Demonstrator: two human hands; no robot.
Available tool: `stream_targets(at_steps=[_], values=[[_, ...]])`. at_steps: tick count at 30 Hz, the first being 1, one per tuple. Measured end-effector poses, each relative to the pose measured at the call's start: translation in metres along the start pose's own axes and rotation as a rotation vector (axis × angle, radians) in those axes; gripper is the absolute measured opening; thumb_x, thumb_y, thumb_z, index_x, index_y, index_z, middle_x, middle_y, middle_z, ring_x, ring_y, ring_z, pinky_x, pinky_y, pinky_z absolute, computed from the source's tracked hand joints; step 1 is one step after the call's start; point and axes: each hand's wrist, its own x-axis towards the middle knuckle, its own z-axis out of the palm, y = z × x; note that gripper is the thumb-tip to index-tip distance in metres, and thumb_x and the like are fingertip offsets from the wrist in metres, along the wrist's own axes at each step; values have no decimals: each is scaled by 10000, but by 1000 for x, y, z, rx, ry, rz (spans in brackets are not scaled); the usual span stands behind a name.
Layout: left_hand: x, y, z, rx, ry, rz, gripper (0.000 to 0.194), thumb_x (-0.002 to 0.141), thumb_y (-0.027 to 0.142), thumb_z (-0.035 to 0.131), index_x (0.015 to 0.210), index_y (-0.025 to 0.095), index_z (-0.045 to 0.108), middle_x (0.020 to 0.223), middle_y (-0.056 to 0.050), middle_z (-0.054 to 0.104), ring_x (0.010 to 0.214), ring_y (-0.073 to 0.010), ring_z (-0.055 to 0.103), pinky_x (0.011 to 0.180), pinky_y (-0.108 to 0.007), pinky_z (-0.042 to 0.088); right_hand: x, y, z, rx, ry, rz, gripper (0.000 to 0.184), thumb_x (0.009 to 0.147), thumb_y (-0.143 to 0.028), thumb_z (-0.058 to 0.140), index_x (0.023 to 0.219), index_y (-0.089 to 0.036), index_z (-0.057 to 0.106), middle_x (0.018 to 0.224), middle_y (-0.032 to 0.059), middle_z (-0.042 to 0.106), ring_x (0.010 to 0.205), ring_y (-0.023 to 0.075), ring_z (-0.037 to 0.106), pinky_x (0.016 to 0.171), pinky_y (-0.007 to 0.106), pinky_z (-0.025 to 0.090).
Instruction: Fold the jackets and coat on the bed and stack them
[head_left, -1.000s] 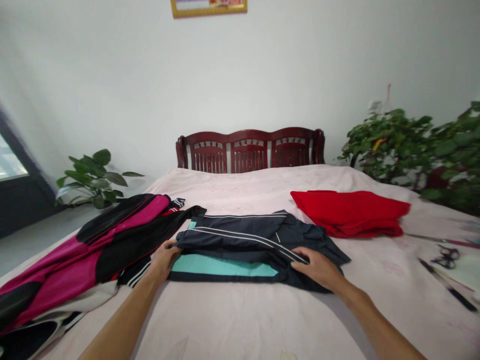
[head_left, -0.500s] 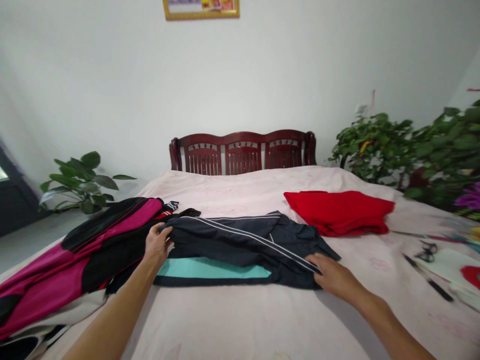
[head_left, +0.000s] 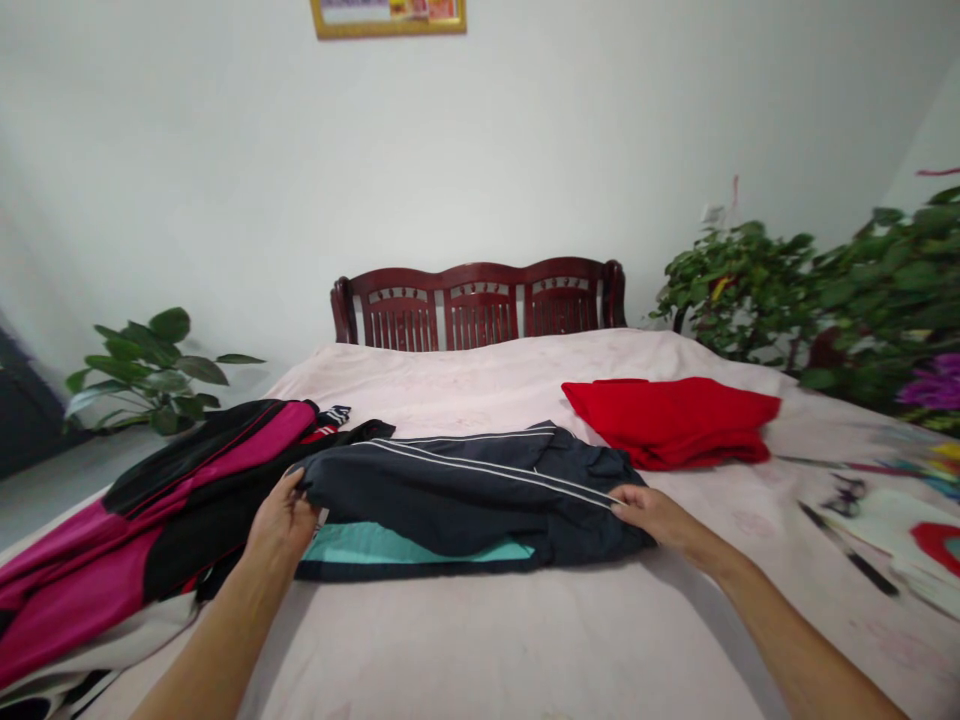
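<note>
A dark navy garment [head_left: 465,490] with thin white stripes and a teal panel lies partly folded on the pink bed sheet [head_left: 487,640]. My left hand [head_left: 281,515] pinches the left end of its upper layer, lifted slightly off the teal part. My right hand [head_left: 649,512] grips the right end of the same layer at the white stripe. Both hands are closed on the cloth, one at each end.
A pile of magenta, black and white clothes [head_left: 150,500] lies at the left. A folded red garment [head_left: 671,420] sits at the back right. Scissors, pens and coloured papers [head_left: 862,510] lie at the right edge. A wooden headboard [head_left: 480,300] and potted plants [head_left: 787,290] stand behind.
Both hands have drawn the navy garment's upper layer outward and toward me, covering more of the teal panel. The view has shifted slightly to the right.
</note>
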Motion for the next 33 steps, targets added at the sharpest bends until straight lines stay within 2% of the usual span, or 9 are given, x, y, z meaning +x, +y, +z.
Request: stream_targets(at_steps=[5,12,15,19,23,26,28,30,33], values=[[-16,13,0,-282,-150,-260,293,760,45,550,1001,153,677,693,-23,705,616,-149,692,580,-241,594,4,-8,19,-337,6,-90,218,723,-303,605,902,-237,711,934,36,739,890,244,642,820,332,458],[-38,26,9,-297,-152,-39,531,748,-15,562,1179,281,658,872,16,737,679,-88,694,625,-169,590,15,-30,40,-700,119,52,276,840,-176,408,861,-248,674,812,20,715,741,181,640,644,264,370],[-35,12,3,-99,-132,19,596,703,6,617,1222,297,645,777,39,689,548,-67,619,489,-129,517,20,-26,43,-780,158,99,242,841,-183,444,846,-238,679,768,52,702,701,208,629,635,295,354],[-23,-28,-16,112,-31,-135,557,638,8,593,1158,194,667,588,59,560,405,-51,485,372,-123,366,17,-29,54,-902,275,41,248,835,-129,483,965,-209,677,908,116,698,888,260,619,777,359,374],[-17,-54,-32,169,-6,-228,510,606,52,604,1099,158,682,504,92,457,351,-45,385,350,-148,288,2,-53,80,-937,364,-235,191,887,-170,478,936,-217,657,994,101,676,984,256,568,846,362,376],[-18,-56,-36,149,-8,-241,501,604,82,627,1093,169,688,556,70,524,399,-57,441,392,-165,340,-8,-70,111,-859,212,-407,145,874,-174,515,853,-242,642,899,41,677,903,217,577,800,327,399],[-19,-55,-37,135,-6,-247,473,612,116,653,1079,175,693,578,62,549,423,-64,462,415,-174,358,-11,-76,132,-862,155,-405,106,849,-177,557,847,-242,641,905,38,679,912,225,581,787,328,408],[-18,-55,-37,122,-7,-249,440,617,153,678,1056,177,698,599,52,572,445,-73,481,435,-187,376,-11,-78,146,-882,192,-346,110,839,-182,577,907,-234,644,953,55,682,947,240,587,784,332,418],[-15,-60,-40,110,-9,-236,424,617,182,698,1041,186,702,654,36,606,483,-82,507,464,-201,400,-5,-76,153,-861,232,-262,252,820,-119,542,1028,-226,634,992,64,688,937,230,608,763,320,431]])
